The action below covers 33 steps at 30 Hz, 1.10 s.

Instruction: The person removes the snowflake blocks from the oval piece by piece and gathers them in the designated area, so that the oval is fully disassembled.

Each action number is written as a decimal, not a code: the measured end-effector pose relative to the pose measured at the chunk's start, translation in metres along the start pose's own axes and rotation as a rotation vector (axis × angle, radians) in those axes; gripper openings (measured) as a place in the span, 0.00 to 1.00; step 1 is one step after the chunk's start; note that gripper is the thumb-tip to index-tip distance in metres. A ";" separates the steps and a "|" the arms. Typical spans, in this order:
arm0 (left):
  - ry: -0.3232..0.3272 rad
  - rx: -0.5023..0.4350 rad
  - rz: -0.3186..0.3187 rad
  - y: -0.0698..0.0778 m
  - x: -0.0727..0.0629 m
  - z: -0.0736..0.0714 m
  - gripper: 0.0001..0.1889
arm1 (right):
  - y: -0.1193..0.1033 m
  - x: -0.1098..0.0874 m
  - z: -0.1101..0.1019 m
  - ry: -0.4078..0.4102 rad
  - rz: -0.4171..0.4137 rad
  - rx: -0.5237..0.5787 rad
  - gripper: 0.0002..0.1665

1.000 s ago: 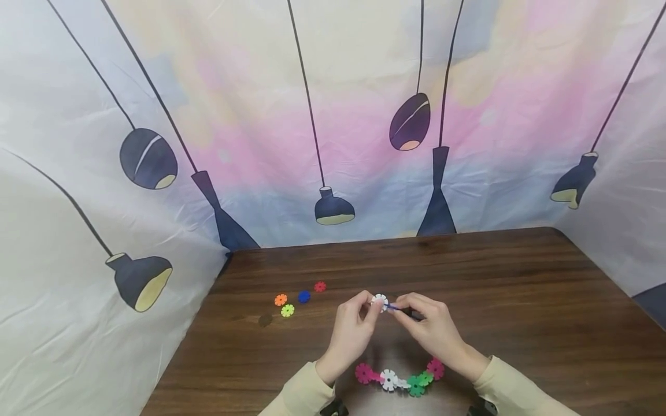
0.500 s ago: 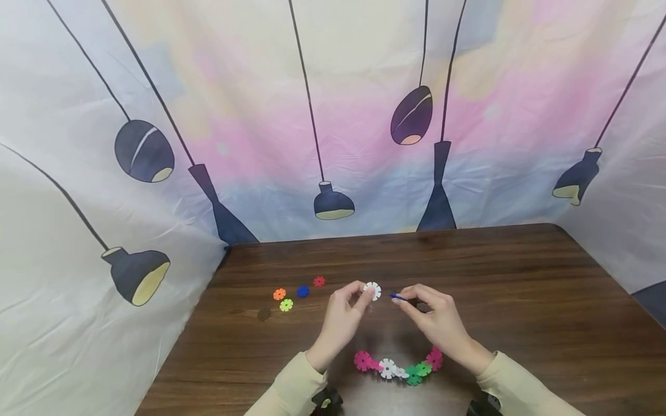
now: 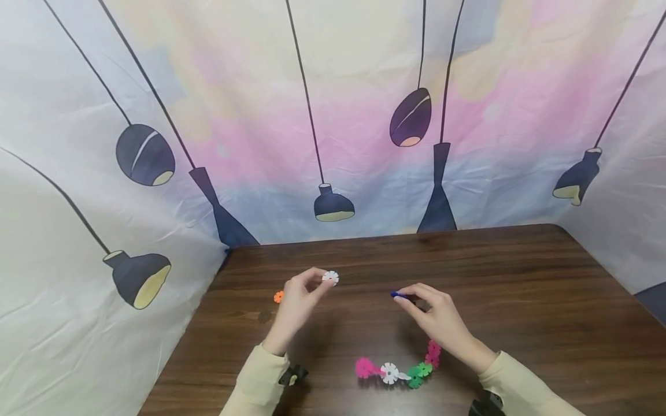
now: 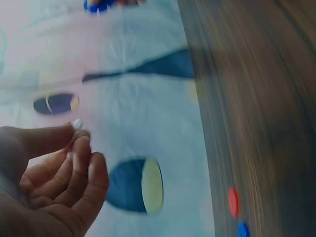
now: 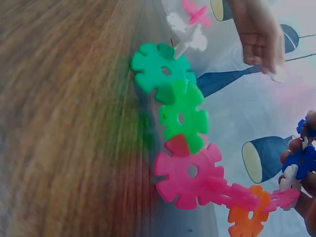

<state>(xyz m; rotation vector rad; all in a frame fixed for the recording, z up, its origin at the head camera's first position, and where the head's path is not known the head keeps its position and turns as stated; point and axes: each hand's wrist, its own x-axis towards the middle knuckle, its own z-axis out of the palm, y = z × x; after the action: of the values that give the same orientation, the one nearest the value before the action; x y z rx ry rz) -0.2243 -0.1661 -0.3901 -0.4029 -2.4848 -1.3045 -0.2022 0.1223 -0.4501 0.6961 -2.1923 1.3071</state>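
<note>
My left hand (image 3: 298, 300) pinches a white snowflake disc (image 3: 330, 278) by its edge between thumb and fingertips, raised over the left-centre of the table. To the right, my right hand (image 3: 436, 315) pinches a blue snowflake disc (image 3: 396, 294), seen edge-on in the head view. In the right wrist view that blue disc (image 5: 300, 162) belongs to a linked chain running through white, pink and orange discs to a pink disc (image 5: 190, 170). From there the chain continues through a light green disc (image 5: 182, 117) and a green disc (image 5: 160, 69), its far end curving across the table.
An orange disc (image 3: 278, 296) lies left of my left hand. A red disc (image 4: 233, 201) and a loose blue disc (image 4: 243, 230) show in the left wrist view. The brown wooden table (image 3: 510, 271) meets a fabric backdrop (image 3: 364, 144) printed with lamps.
One second ago the white disc was against the blue disc. My left hand has since drawn it away to the left, now covering some loose discs. My right hand stays nearly in place.
</note>
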 end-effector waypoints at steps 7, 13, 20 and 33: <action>-0.078 0.167 -0.091 -0.029 0.008 -0.022 0.03 | 0.002 0.001 -0.001 -0.035 0.053 -0.017 0.06; -0.172 0.253 -0.135 -0.049 0.008 -0.024 0.02 | 0.001 0.002 -0.002 -0.064 0.106 0.002 0.04; -0.262 0.302 -0.182 -0.070 0.004 -0.018 0.02 | 0.001 0.002 -0.003 -0.081 0.132 0.028 0.06; -0.265 0.428 -0.192 -0.080 0.004 -0.008 0.07 | 0.002 0.002 -0.001 -0.084 0.131 0.042 0.06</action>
<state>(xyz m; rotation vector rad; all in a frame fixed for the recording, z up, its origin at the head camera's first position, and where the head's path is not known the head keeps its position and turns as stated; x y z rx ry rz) -0.2572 -0.2162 -0.4432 -0.2498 -2.9916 -0.7788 -0.2051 0.1242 -0.4496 0.6434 -2.3182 1.4160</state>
